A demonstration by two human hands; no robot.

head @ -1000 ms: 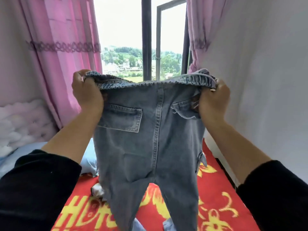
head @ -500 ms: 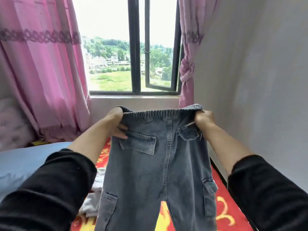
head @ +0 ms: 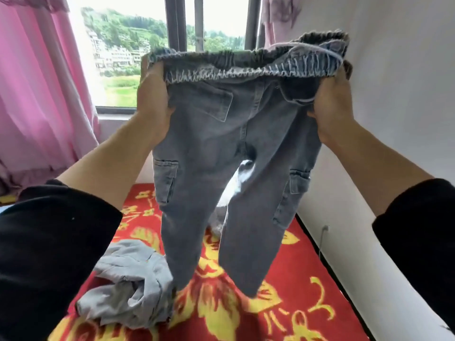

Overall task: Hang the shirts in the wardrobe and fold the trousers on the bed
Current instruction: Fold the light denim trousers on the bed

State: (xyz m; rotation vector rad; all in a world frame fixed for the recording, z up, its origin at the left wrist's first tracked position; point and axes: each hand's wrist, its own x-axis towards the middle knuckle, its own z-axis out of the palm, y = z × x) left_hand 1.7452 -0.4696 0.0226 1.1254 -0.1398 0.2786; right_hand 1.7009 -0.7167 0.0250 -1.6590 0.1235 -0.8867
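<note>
Grey-blue denim trousers (head: 221, 153) with an elastic waistband hang in the air above the bed (head: 290, 303), back pockets facing me. My left hand (head: 152, 104) grips the left end of the waistband and my right hand (head: 330, 104) grips the right end. Both legs dangle straight down, their hems just above the red and yellow bedcover. A crumpled grey garment (head: 128, 286) lies on the cover below my left arm. A white garment (head: 236, 183) shows between the trouser legs, mostly hidden.
A white wall (head: 394, 119) runs along the bed's right side, with a thin cable (head: 322, 239) near its base. Straight ahead is a window (head: 182, 25) with pink curtains (head: 37, 94) on the left.
The trousers rose again and came closer to me after dipping low half a second ago. The view tilted down, showing more of the bed and the grey garment.
</note>
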